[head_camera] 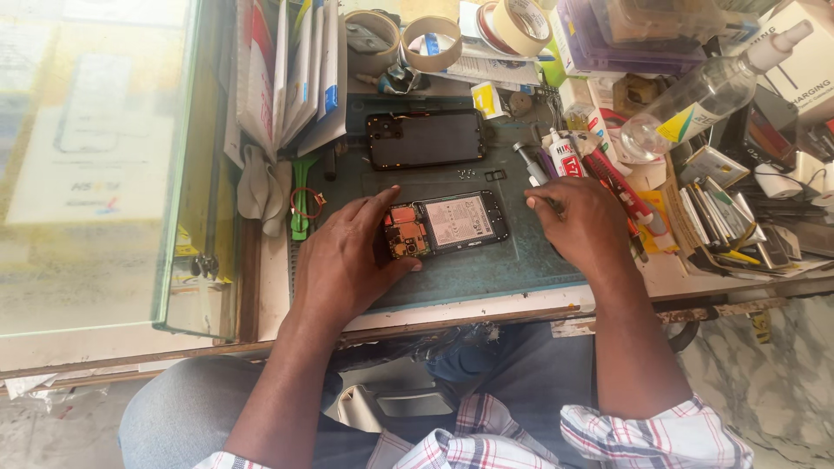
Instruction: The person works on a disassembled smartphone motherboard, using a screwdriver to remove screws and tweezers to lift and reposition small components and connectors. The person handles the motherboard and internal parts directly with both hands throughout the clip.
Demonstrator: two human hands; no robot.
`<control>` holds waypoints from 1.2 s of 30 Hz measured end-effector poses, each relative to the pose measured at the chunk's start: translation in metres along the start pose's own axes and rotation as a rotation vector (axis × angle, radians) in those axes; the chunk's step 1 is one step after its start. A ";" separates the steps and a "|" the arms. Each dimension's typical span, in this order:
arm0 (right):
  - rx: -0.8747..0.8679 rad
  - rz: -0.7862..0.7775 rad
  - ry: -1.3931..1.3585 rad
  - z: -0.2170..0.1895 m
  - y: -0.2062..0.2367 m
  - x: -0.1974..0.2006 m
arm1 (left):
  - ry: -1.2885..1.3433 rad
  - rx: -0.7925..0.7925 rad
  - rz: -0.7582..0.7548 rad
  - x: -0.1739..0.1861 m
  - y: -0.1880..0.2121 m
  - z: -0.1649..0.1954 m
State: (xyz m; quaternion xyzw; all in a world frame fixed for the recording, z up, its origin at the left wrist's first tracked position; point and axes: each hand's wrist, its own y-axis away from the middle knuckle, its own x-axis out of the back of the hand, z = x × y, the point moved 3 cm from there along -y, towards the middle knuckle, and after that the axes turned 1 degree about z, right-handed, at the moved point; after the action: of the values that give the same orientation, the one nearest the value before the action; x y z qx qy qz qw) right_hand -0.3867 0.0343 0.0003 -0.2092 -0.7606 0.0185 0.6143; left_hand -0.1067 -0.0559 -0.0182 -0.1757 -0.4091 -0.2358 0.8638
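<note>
Phone, opened with its back off, lies flat in the middle of a dark work mat on the bench, its orange circuit board end to the left and its pale battery face toward the right. The left hand rests on the mat with fingers spread, its thumb and forefinger touching the phone's left end; its grip is loose, steadying rather than clasping. The right hand sits just right of the phone, apart from it, its grip curled around a thin tool whose tip points left toward the phone.

By the look of it, the step in hand is work on the exposed insides, with the phone pinned in place and the tool about to be brought in. A next move would call for a short, fine reach leftward from the right hand, with the left holding the phone from sliding.

A second phone panel lies on the far part of the mat, with small screws between it and the open phone; those could scatter if brushed. Room is tight to the right, where pens, tubes and a spray bottle crowd the mat's edge. A glass case walls off the left. The near strip of mat gives the freest room.
</note>
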 end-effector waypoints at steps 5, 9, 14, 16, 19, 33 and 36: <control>0.236 -0.069 -0.215 -0.031 0.008 0.005 | 0.051 -0.109 0.089 0.007 0.011 -0.003; 0.401 -0.197 -0.227 -0.054 0.013 0.002 | 0.095 -0.181 0.117 0.009 0.020 0.000; 0.383 -0.252 -0.191 -0.057 0.019 -0.006 | 0.153 -0.180 0.088 0.008 0.023 -0.003; 0.369 -0.252 -0.217 -0.055 0.022 -0.009 | 0.187 -0.124 0.027 0.005 0.024 -0.007; 0.349 -0.245 -0.261 -0.051 0.028 -0.010 | 0.260 -0.156 0.061 0.002 0.027 -0.005; 0.467 0.132 -0.299 -0.051 0.074 -0.001 | 0.262 -0.158 0.049 -0.009 0.033 -0.002; 0.514 0.171 -0.314 -0.050 0.081 0.000 | 0.243 -0.130 0.015 -0.010 0.035 -0.001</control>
State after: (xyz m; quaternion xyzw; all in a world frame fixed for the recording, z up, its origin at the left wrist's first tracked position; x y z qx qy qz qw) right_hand -0.3157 0.0966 -0.0109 -0.1049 -0.7961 0.2940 0.5184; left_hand -0.0921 -0.0254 -0.0307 -0.2045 -0.2838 -0.2747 0.8956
